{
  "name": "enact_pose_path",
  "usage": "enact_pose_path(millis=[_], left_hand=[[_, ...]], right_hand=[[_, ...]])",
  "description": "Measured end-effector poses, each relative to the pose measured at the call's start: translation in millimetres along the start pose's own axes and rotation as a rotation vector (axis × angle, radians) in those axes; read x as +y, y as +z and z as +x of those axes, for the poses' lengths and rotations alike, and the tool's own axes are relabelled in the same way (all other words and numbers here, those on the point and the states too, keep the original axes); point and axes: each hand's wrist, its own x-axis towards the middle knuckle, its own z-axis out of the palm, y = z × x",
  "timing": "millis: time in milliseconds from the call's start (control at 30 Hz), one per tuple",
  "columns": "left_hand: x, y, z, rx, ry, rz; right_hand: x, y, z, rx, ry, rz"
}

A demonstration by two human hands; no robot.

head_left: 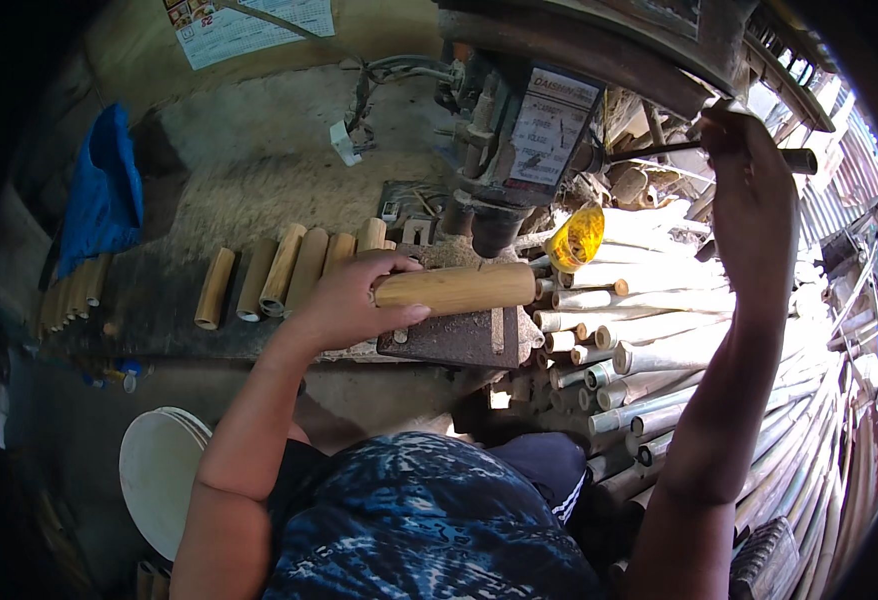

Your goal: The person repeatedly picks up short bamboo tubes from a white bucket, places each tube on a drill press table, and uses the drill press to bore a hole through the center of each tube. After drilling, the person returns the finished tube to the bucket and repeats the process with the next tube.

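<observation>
My left hand (354, 300) grips one end of a short bamboo tube (469, 287), thumb in front and fingers behind. The tube lies sideways on the dusty metal block (449, 342) of a drill press. Just above it hangs the dark chuck (496, 232); I cannot make out a bit below it. My right hand (749, 160), raised at the far right, is closed around the press's feed lever (659, 151), whose black end sticks out past the hand. Left of my left hand, several cut bamboo tubes (284, 268) stand in a row on the bench (184, 338).
Long bamboo poles (649, 355) are stacked on the right, cut ends facing me. A yellow cup-like container (576, 240) rests by the chuck. On the left are a blue plastic bag (107, 190), more tubes (77, 290) and a white bucket (159, 475) below the bench.
</observation>
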Motion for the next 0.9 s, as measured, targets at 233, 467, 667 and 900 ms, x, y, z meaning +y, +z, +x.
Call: enact_pose_path(millis=[233, 467, 667, 900], left_hand=[[-9.4, -1.3, -4.5, 0.094, 0.191, 0.132], [-7.5, -13.6, -11.6, 0.034, 0.101, -0.003], [-4.4, -16.0, -11.2, 0.029, 0.099, -0.025], [-4.1, -20.2, -10.9, 0.005, 0.079, 0.003]], right_hand=[[10.0, 4.3, 29.4, -0.053, 0.045, -0.125], [5.7, 4.4, 8.9, 0.015, 0.081, -0.052], [-5.3, 1.7, -23.3, 0.11, -0.033, -0.095], [-5.1, 6.2, -71.0, 0.151, -0.003, -0.215]])
